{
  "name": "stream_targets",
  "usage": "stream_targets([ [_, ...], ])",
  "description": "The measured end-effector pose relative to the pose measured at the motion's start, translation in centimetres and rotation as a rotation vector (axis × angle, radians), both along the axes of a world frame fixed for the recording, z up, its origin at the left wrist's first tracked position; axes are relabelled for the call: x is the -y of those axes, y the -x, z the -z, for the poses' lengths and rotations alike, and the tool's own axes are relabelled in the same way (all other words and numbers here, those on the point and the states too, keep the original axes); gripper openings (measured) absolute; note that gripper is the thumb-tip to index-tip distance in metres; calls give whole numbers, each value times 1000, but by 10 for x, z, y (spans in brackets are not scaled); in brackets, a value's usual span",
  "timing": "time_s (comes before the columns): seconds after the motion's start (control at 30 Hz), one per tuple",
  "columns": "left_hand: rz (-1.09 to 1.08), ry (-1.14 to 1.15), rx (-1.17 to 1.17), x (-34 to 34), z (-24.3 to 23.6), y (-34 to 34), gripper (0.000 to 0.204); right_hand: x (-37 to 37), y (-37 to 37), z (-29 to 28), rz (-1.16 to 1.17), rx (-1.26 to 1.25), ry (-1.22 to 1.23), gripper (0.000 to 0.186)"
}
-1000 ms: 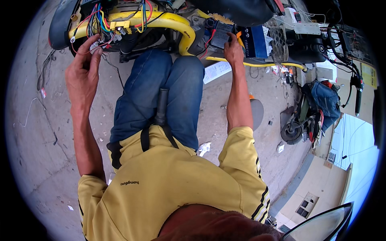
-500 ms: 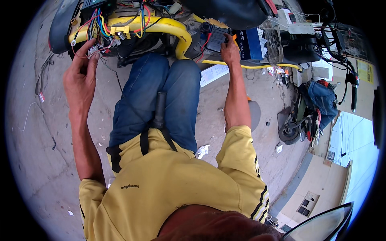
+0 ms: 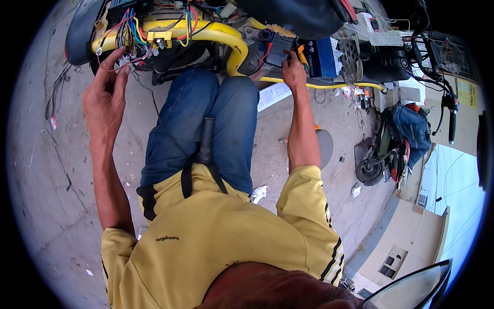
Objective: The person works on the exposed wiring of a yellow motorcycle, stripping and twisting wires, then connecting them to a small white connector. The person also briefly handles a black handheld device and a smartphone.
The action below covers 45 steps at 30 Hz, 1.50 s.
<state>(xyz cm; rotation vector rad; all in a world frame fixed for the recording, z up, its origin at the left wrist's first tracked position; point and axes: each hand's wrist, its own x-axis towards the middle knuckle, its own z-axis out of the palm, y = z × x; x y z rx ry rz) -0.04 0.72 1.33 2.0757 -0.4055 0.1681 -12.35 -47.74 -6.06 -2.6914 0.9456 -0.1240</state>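
Note:
My left hand has finger and thumb around a thin reddish wire, beside a bundle of coloured wires and a yellow connector block on the vehicle's yellow tube frame. My right hand has its fingers curled at a dark grey boxy device with red and black leads and an orange edge; what they grip is hard to make out. A blue-and-black box lies just right of that hand.
My knees are close to the frame, above a black seat. A white sheet and scattered litter lie on the concrete floor. A grey round object is beside my right forearm; a parked two-wheeler stands at right.
My right fingertips have shifted slightly down and left along the dark device. My left hand stays at the wires. The whole view has shifted slightly.

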Motion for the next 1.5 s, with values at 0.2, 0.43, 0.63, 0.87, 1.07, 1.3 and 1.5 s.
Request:
stream_targets([
  [0.2, -4, -7, 15, -1, 1, -1, 39, 1, -3, 3, -8, -25, 36, 45],
  [0.43, 7, -30, -9, 0, 0, -2, 38, 6, -5, 3, -21, 7, 38, 48],
  [0.63, 9, -35, -24, 0, 0, -2, 38, -2, -6, -6, -3, -14, 21, 48],
  [0.87, 10, -49, -32, 0, -3, -1, 39, 1, -6, -5, 3, -13, 26, 50],
  [1.07, 10, -25, 62, -1, 1, -2, 40, 10, -6, 3, -14, 29, 49, 51],
  [1.3, 19, -53, -2, -2, -3, -2, 39, 15, -11, 1, -16, 21, 57, 53],
  [1.5, 17, -5, 58, -1, -1, -1, 40, 14, -13, -2, -18, 22, 63, 52],
])
